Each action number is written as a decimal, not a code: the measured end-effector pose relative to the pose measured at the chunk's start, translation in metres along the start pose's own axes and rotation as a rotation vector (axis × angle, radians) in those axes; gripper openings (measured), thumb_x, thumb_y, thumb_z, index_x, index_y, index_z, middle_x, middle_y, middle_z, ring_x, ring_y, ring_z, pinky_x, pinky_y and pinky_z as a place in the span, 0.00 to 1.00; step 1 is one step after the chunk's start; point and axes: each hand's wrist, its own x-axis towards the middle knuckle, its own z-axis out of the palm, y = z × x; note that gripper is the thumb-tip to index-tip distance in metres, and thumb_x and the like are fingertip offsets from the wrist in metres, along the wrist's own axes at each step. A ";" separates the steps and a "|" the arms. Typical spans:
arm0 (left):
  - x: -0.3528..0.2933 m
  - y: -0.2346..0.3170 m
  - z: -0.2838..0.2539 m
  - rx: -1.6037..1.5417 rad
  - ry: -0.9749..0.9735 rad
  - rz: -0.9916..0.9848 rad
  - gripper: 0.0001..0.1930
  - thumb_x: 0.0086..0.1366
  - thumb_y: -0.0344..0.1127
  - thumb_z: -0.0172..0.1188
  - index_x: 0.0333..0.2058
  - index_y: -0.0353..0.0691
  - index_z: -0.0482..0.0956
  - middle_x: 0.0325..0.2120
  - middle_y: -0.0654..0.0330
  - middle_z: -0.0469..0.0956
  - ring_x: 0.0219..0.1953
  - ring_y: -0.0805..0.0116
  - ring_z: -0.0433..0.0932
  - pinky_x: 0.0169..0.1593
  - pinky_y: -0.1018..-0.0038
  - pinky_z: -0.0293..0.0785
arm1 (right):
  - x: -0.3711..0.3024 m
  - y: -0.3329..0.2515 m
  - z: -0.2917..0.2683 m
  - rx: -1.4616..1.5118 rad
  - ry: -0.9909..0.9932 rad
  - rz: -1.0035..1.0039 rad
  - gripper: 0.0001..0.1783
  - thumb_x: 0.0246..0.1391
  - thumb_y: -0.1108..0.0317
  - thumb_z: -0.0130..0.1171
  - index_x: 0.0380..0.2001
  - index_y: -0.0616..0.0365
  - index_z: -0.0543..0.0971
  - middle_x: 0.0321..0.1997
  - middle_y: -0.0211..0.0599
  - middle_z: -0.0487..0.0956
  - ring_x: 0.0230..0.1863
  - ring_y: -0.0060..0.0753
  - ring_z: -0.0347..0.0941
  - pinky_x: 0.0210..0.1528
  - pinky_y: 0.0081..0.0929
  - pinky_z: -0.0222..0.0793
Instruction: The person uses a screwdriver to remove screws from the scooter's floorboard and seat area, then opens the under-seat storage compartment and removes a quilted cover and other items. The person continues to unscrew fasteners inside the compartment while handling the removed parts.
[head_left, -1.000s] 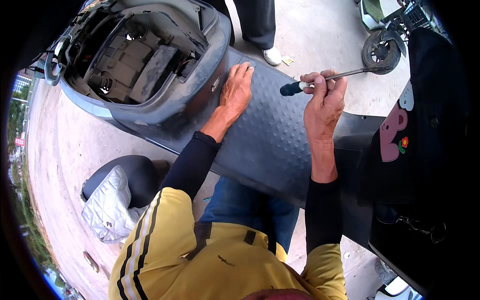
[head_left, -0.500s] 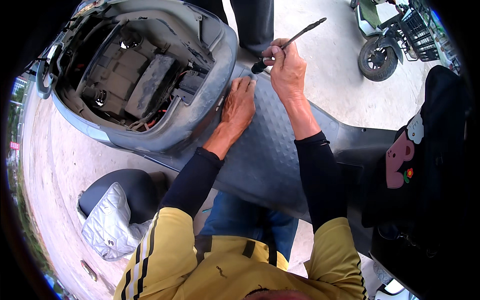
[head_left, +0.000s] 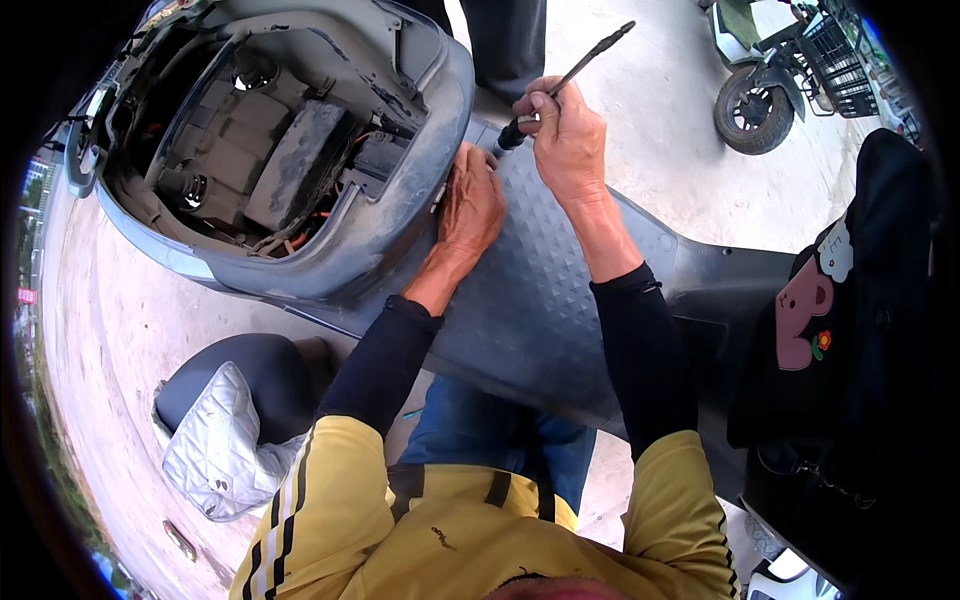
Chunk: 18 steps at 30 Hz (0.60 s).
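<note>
My right hand point(head_left: 570, 140) is closed around a thin screwdriver-like tool point(head_left: 594, 57). Its dark metal rod points up and to the right; a thicker black part emerges below my fingers, its lower end close to the scooter floorboard point(head_left: 540, 290). Beside that end, my left hand point(head_left: 472, 200) lies back up against the scooter's body, with bent fingers drawn together. Whatever its fingertips grip is hidden. Left of it, the open seat compartment point(head_left: 425, 135) shows dusty inner parts, a dark block point(head_left: 305, 165) and some orange cable.
A dark seat point(head_left: 235, 375) with a silver quilted cover point(head_left: 220, 445) lies on the ground at left. A black bag-like cover with a pink bear point(head_left: 803, 315) hangs at right. Another scooter's wheel point(head_left: 753, 110) stands at far right. Dark trouser legs point(head_left: 508, 45) stand beyond the floorboard.
My left hand has shifted slightly left and its fingers have drawn back from the floorboard edge. The tool in my right hand has moved a little left, its rod tilting more upright.
</note>
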 end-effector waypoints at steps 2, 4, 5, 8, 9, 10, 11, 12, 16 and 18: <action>0.003 -0.002 -0.003 -0.007 -0.002 -0.007 0.07 0.66 0.19 0.51 0.42 0.32 0.68 0.41 0.43 0.68 0.46 0.39 0.71 0.52 0.53 0.69 | 0.000 -0.003 0.004 0.057 0.057 -0.023 0.04 0.72 0.74 0.53 0.43 0.61 0.77 0.31 0.41 0.87 0.31 0.34 0.86 0.35 0.30 0.81; 0.002 0.000 0.000 -0.032 -0.015 -0.014 0.07 0.66 0.19 0.52 0.42 0.32 0.68 0.41 0.43 0.68 0.46 0.40 0.71 0.52 0.53 0.69 | -0.004 0.006 0.008 -0.091 -0.071 -0.035 0.04 0.72 0.73 0.53 0.44 0.61 0.77 0.31 0.41 0.87 0.31 0.33 0.86 0.35 0.30 0.81; -0.001 0.000 0.001 -0.040 -0.022 -0.022 0.07 0.67 0.19 0.52 0.42 0.32 0.68 0.41 0.43 0.68 0.46 0.40 0.71 0.52 0.53 0.69 | -0.006 0.009 0.009 -0.165 -0.136 -0.040 0.05 0.72 0.73 0.54 0.44 0.61 0.77 0.31 0.41 0.87 0.31 0.33 0.86 0.35 0.30 0.82; 0.003 -0.002 -0.006 -0.027 -0.002 -0.025 0.06 0.67 0.20 0.52 0.41 0.32 0.68 0.40 0.43 0.69 0.47 0.40 0.72 0.52 0.53 0.69 | 0.000 -0.006 0.010 0.012 0.024 -0.012 0.05 0.72 0.72 0.54 0.44 0.62 0.77 0.32 0.42 0.87 0.32 0.36 0.86 0.36 0.32 0.81; 0.001 0.001 -0.002 -0.039 -0.009 -0.022 0.06 0.67 0.20 0.52 0.41 0.31 0.68 0.40 0.42 0.69 0.47 0.40 0.72 0.52 0.53 0.69 | -0.002 -0.004 0.004 0.054 0.094 0.006 0.05 0.72 0.72 0.54 0.44 0.63 0.77 0.32 0.42 0.87 0.32 0.36 0.86 0.37 0.33 0.81; -0.002 0.001 0.001 -0.043 -0.019 -0.019 0.06 0.67 0.21 0.52 0.41 0.31 0.68 0.41 0.42 0.69 0.47 0.40 0.72 0.52 0.53 0.69 | -0.003 0.010 0.004 -0.056 -0.036 0.066 0.06 0.73 0.72 0.52 0.44 0.62 0.77 0.33 0.41 0.87 0.33 0.34 0.86 0.36 0.31 0.82; -0.004 0.001 0.002 -0.047 -0.029 -0.015 0.06 0.67 0.21 0.52 0.41 0.31 0.68 0.41 0.42 0.69 0.47 0.40 0.72 0.52 0.53 0.69 | -0.005 0.016 0.005 -0.095 -0.053 0.049 0.07 0.73 0.73 0.52 0.45 0.63 0.78 0.34 0.40 0.88 0.33 0.32 0.86 0.36 0.29 0.82; -0.001 -0.002 -0.002 -0.033 -0.022 -0.009 0.06 0.67 0.21 0.52 0.41 0.31 0.69 0.41 0.42 0.69 0.48 0.40 0.72 0.52 0.52 0.69 | -0.002 0.008 0.005 -0.062 -0.003 0.078 0.07 0.73 0.73 0.52 0.45 0.62 0.79 0.34 0.40 0.88 0.33 0.32 0.86 0.36 0.29 0.82; 0.006 0.001 0.002 -0.039 -0.069 -0.021 0.10 0.66 0.21 0.53 0.46 0.32 0.69 0.43 0.42 0.70 0.50 0.39 0.71 0.56 0.52 0.68 | 0.007 0.015 0.004 0.033 0.016 0.152 0.08 0.73 0.72 0.53 0.43 0.61 0.80 0.33 0.39 0.88 0.32 0.32 0.86 0.36 0.29 0.82; 0.004 0.005 0.001 -0.080 -0.038 -0.021 0.17 0.66 0.22 0.56 0.52 0.32 0.67 0.49 0.41 0.70 0.54 0.37 0.71 0.59 0.52 0.68 | 0.011 0.014 0.004 -0.045 -0.023 0.155 0.08 0.73 0.71 0.53 0.42 0.61 0.80 0.33 0.38 0.88 0.33 0.30 0.86 0.37 0.28 0.83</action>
